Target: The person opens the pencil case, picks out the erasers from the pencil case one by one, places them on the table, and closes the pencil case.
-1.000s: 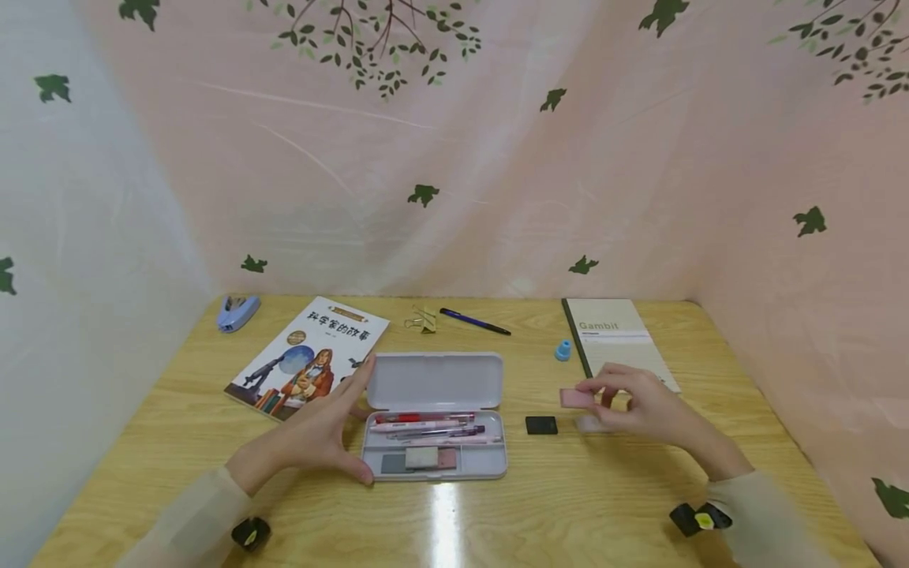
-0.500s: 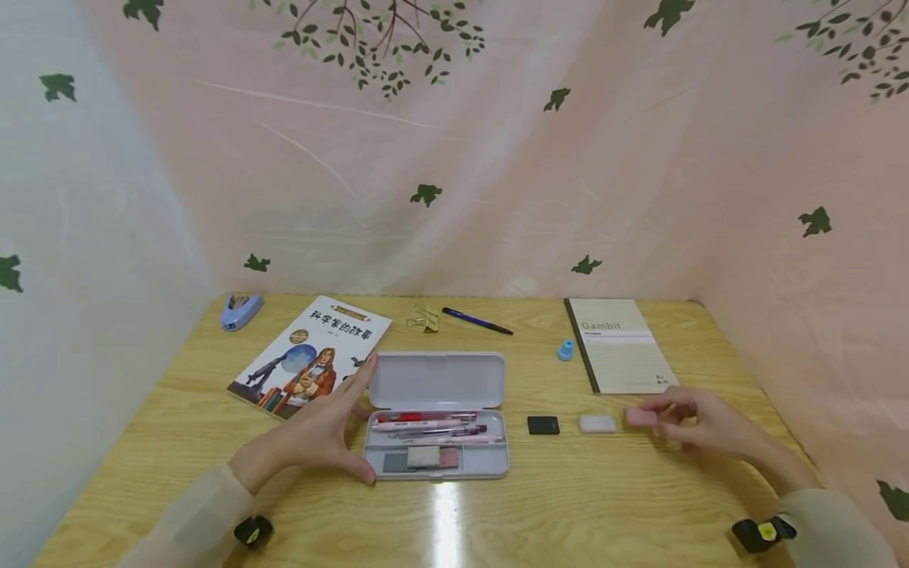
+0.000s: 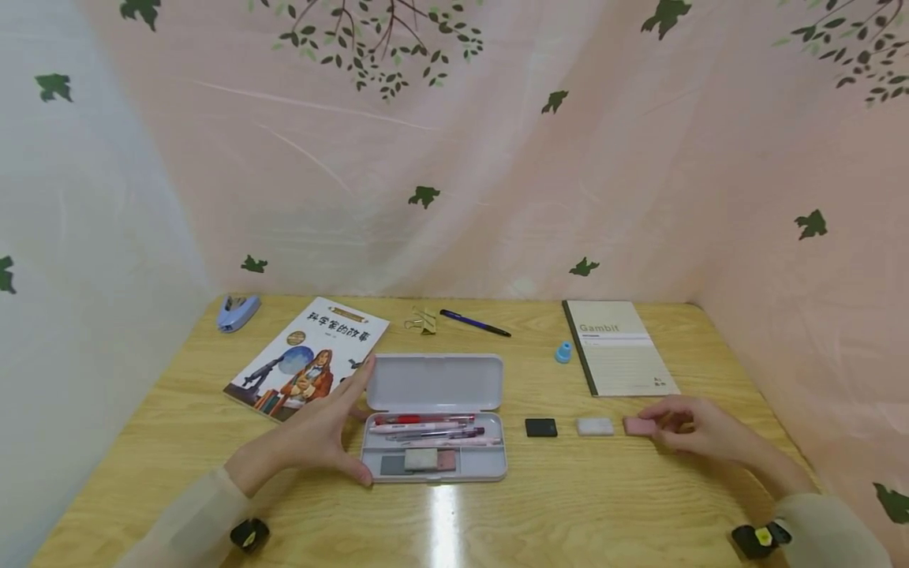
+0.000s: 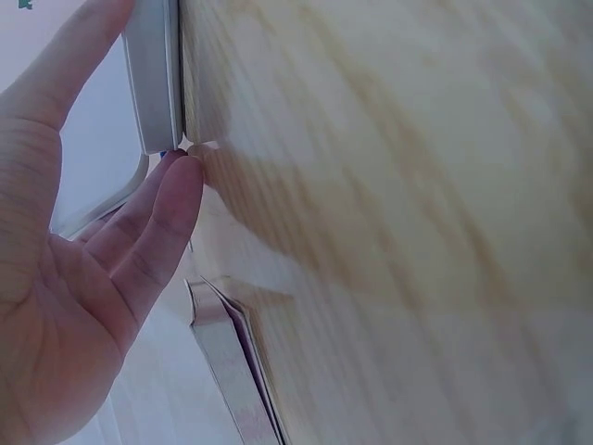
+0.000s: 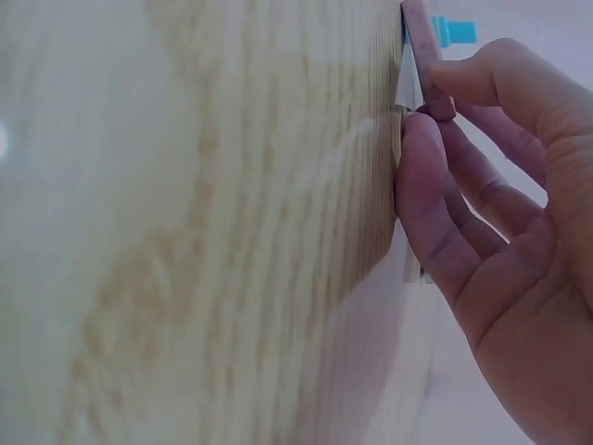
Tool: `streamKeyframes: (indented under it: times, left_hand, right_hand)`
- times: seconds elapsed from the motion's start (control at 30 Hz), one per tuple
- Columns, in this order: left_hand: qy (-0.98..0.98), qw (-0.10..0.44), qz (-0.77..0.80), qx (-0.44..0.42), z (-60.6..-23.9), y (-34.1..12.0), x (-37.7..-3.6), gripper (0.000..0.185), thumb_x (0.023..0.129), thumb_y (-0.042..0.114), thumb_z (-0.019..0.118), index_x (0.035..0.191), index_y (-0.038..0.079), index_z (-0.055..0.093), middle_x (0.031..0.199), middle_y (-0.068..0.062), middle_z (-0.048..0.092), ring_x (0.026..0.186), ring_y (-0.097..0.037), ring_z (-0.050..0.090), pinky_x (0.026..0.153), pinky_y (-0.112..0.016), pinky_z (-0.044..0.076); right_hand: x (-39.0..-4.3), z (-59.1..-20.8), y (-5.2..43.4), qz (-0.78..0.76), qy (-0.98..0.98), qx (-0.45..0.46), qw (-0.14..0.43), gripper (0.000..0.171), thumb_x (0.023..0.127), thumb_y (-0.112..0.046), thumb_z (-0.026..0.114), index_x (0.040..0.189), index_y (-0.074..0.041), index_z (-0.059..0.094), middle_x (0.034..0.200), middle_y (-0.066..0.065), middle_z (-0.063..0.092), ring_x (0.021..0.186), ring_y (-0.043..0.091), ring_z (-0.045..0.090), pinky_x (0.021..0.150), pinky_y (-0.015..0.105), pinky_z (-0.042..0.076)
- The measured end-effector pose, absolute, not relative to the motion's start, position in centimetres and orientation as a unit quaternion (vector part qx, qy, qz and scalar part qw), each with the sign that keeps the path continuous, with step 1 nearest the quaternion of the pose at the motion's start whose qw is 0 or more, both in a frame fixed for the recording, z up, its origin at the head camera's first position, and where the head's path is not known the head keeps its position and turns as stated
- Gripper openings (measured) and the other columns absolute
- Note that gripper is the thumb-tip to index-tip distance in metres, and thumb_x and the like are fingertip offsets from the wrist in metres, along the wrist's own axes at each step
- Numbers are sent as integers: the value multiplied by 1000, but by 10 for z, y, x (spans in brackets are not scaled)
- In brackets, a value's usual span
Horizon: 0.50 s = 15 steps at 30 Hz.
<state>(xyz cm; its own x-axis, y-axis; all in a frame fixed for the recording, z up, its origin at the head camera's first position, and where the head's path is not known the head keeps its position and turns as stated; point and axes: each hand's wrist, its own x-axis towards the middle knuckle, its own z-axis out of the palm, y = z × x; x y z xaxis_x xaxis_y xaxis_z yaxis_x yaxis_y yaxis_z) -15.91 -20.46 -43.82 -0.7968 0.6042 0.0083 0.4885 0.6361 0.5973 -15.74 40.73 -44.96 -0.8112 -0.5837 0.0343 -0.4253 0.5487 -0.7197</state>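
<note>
Count taken from the head view. One open grey plastic pencil case (image 3: 433,418) at lower centre, holding three pens (image 3: 424,427) and what appear to be two small eraser blocks (image 3: 429,459). Three loose erasers in a row right of centre: one black (image 3: 541,427), one white (image 3: 595,427), one pink (image 3: 640,426). One illustrated paperback book (image 3: 307,356) at centre left. One beige notebook with a dark spine (image 3: 619,347) at centre right. One dark blue pen (image 3: 474,322), one cluster of gold binder clips (image 3: 422,319), number unclear, one light blue stapler (image 3: 237,312), one small blue cap-shaped item (image 3: 563,352). Two hands: left (image 3: 312,434), right (image 3: 699,430).
</note>
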Motion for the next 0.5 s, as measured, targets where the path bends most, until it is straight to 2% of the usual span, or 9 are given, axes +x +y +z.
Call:
streamKeyframes:
  times: [0.13,0.3,0.5]
  left_hand:
    - [899,94,301,305,-440,-204,-159,152,58,68,89,162,27,-14,168,-16,7,108,-9,66,94,-47,51]
    - [898,92,299,310,-440,-203,-160,152,58,68,89,163,25,-13,169,-14,4,107,-9,66,92,-46,52]
    - [898,84,299,312,-439,-203,-159,154,57,65,90,163,25,-13,169,-15,5,106,-9,67,91,-46,52]
  right_hand:
    - [-158,-450,409,-376,871,-301,98,28,90,4,72,118,2,68,108,8,71,84,4,63,67,25,53]
    - [-156,-450,406,-366,869,-327,72,37,90,6,72,125,8,62,112,17,69,85,6,63,67,25,54]
    - [-149,-444,391,-335,894,-297,30,50,90,-4,76,135,6,55,115,21,62,80,6,61,64,26,54]
